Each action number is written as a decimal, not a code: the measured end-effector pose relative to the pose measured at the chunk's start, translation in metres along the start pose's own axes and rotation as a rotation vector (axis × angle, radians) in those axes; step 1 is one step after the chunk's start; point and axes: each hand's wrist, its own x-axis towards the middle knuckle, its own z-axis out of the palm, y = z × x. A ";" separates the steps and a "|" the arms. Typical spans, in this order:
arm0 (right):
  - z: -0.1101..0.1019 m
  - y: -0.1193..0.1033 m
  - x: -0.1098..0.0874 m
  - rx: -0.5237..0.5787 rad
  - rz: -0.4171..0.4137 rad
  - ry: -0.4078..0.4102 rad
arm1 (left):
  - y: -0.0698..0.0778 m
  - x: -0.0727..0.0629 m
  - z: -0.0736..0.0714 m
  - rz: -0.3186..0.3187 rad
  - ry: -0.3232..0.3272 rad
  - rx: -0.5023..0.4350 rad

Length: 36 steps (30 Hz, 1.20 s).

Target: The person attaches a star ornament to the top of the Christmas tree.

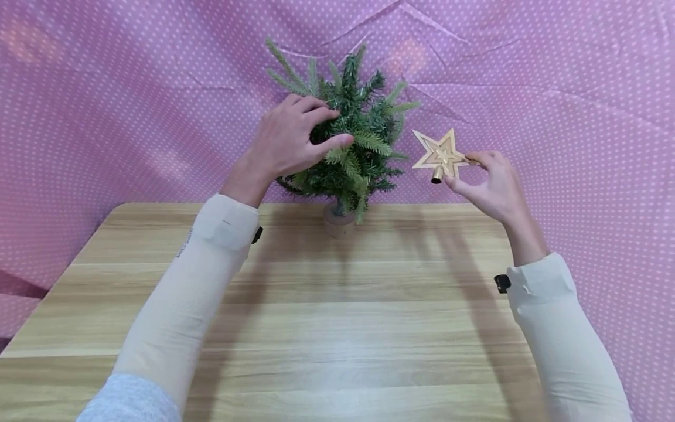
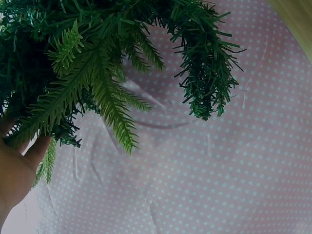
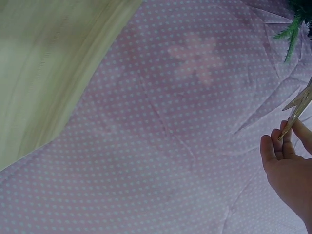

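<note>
A small artificial Christmas tree [image 1: 364, 126] stands on its round base [image 1: 339, 220] at the far edge of the table. My left hand [image 1: 290, 135] rests against the tree's left side, thumb and fingers spread apart among the branches; some fingertips are hidden by greenery. In the left wrist view, branches [image 2: 109, 97] hang in front of that hand [image 2: 17, 170]. To the right of the tree, my right hand [image 1: 493, 181] pinches a gold star tree topper [image 1: 442, 153] by one point, holding it in the air apart from the branches. A short gold tube sticks out below the star.
The wood-grain table [image 1: 337, 328] spreads out in front of the tree. A pink dotted cloth [image 1: 554, 88] hangs behind and beside it. The table's rounded back left corner [image 1: 123, 208] shows beyond the left arm.
</note>
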 end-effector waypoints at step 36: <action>-0.015 -0.049 0.021 0.037 -0.047 0.046 | 0.000 0.000 -0.001 0.004 -0.002 -0.005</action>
